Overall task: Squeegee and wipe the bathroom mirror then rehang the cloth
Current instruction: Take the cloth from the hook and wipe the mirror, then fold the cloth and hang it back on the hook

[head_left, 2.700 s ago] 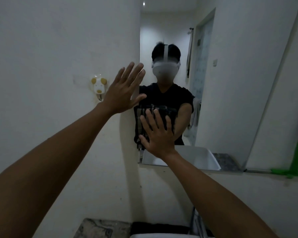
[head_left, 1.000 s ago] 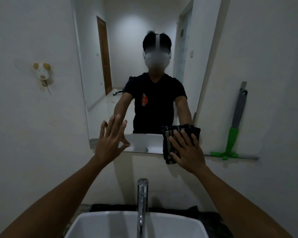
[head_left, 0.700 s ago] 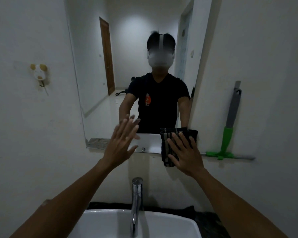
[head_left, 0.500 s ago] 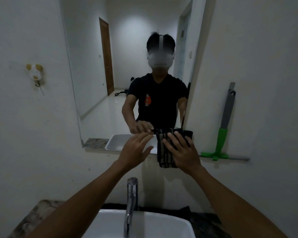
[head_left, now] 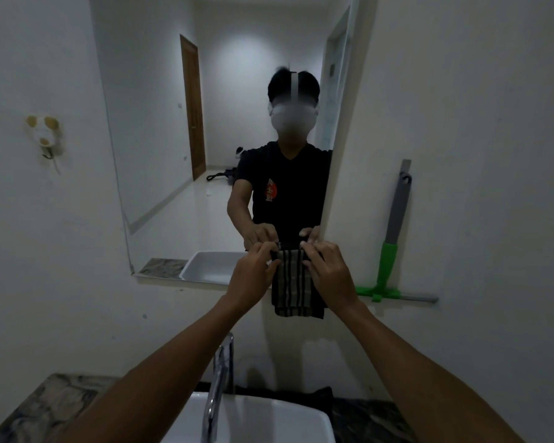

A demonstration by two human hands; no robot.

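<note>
The striped cloth hangs in front of the wall at the mirror's bottom right corner, dark with pale vertical bands, its top edge level with the lower rim of the mirror and its lower hem dangling free below. Both hands are on it. The left hand pinches the cloth's upper left corner, fingers curled in tight around the fabric. The right hand grips the upper right corner, fingertips bunched over the top edge, thumb hidden behind. The two hands sit close together, the cloth stretched flat between them.

In the glass, the reflection of a person in a dark T-shirt shows the same pair of hands meeting at the cloth. To the right, well clear of the hands, the squeegee leans upright against the wall, green head down on a narrow ledge, grey handle pointing up. Over on the left wall, a small animal-shaped hook is stuck on, nothing hanging from it. Below the arms, a chrome tap rises over a white basin, with a marbled counter on either side.
</note>
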